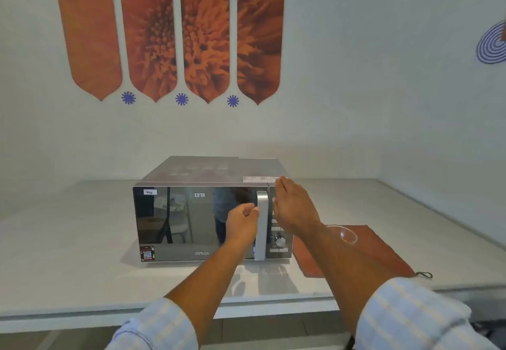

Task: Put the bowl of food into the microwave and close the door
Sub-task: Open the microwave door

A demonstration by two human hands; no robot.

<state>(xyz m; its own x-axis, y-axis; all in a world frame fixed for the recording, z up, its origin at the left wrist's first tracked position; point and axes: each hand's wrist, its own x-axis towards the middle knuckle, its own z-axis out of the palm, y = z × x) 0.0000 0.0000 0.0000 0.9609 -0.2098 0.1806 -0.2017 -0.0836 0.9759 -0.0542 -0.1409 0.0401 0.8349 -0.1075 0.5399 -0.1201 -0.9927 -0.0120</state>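
A silver microwave [191, 221] with a mirrored door stands on the white counter, its door shut. My left hand [242, 222] is curled at the vertical silver door handle [261, 223], fingers hooked at its left side. My right hand [294, 207] is held flat and open against the control panel at the microwave's top right corner. A clear glass bowl [345, 236] sits on a rust-red cloth [377, 251] just right of the microwave, partly hidden by my right forearm. Its contents are hard to make out.
The white counter [68, 253] runs left and right of the microwave, with its front edge near me. A wall with orange flower panels rises behind. The cloth's loop hangs near the counter edge at right.
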